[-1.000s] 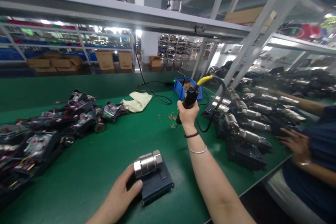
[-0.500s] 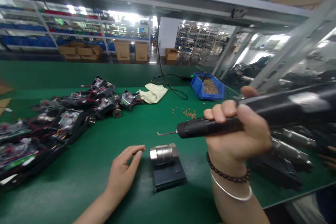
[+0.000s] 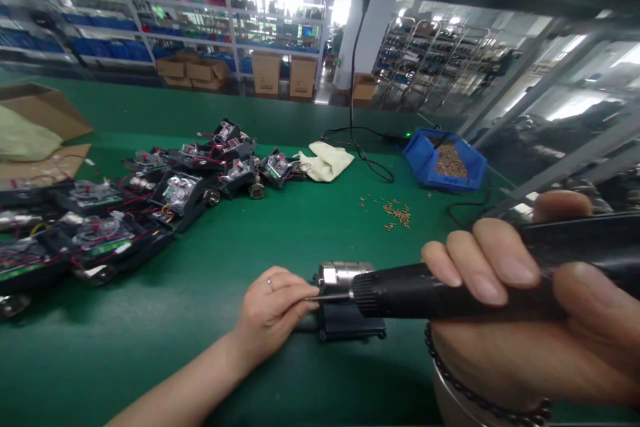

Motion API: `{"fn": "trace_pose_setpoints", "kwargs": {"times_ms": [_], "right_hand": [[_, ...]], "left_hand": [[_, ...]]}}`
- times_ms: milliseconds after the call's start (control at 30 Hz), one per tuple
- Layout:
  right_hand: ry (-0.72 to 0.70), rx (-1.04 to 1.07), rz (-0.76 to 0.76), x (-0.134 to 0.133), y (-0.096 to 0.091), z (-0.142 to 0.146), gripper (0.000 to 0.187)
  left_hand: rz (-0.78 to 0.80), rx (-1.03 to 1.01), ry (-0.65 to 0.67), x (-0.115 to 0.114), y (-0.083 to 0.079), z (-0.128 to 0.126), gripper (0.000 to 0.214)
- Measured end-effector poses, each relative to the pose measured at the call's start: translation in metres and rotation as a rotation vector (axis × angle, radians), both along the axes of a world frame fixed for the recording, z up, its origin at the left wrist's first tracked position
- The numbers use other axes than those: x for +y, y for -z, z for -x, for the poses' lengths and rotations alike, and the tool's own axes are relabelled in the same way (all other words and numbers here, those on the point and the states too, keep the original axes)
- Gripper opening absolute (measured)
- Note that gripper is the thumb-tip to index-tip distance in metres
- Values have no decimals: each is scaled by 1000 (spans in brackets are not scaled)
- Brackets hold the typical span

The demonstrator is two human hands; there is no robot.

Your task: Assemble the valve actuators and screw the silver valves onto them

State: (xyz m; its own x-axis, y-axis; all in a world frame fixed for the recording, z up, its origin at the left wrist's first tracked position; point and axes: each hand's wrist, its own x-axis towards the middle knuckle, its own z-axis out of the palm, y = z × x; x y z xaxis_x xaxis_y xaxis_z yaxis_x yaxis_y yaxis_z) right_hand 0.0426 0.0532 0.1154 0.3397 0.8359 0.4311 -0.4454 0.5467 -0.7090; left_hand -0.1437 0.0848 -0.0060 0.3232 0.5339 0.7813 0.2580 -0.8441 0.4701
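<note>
My right hand (image 3: 530,347) is wrapped round a black electric screwdriver (image 3: 400,292), held level with its bit pointing left. The thumb and fingers of my left hand (image 3: 273,310) pinch the tip of the thin metal bit (image 3: 333,297). Whatever sits at the tip is hidden by the fingertips. Just behind and below the bit, a dark plastic housing (image 3: 354,325) lies on the green mat, with a shiny metal cylindrical fitting (image 3: 336,275) at its far side. The screwdriver's nose covers part of both.
Small brass-coloured screws (image 3: 397,213) lie loose beyond the housing. A blue bin (image 3: 423,170) full of them stands at the back right. Dark housings with wired circuit boards (image 3: 175,193) crowd the left. A pale cloth (image 3: 327,161) and a hanging black cable (image 3: 354,80) are behind.
The screwdriver has come lower and closer, its bit now in front of the housing. My left hand has closed from beside the fitting onto the bit's tip. The view has shifted left.
</note>
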Motion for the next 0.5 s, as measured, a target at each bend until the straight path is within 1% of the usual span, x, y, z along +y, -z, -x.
{"fn": "trace_pose_setpoints", "kwargs": {"times_ms": [133, 233, 333, 367, 433, 500], "right_hand": [[-14, -16, 13, 0, -2, 2, 29], [-35, 3, 22, -1, -1, 3, 30], [-75, -1, -4, -3, -2, 1, 30], [-81, -20, -18, -5, -4, -1, 30], [-65, -55, -31, -9, -9, -5, 30], [-16, -86, -14, -15, -14, -12, 30]], "left_hand": [[-17, 32, 13, 0, 0, 2, 13], [0, 43, 39, 1, 1, 3, 16], [31, 81, 59, 0, 4, 3, 18], [51, 94, 53, 0, 5, 3, 22], [120, 100, 14, 0, 11, 4, 39], [258, 132, -27, 1, 17, 6, 49]]}}
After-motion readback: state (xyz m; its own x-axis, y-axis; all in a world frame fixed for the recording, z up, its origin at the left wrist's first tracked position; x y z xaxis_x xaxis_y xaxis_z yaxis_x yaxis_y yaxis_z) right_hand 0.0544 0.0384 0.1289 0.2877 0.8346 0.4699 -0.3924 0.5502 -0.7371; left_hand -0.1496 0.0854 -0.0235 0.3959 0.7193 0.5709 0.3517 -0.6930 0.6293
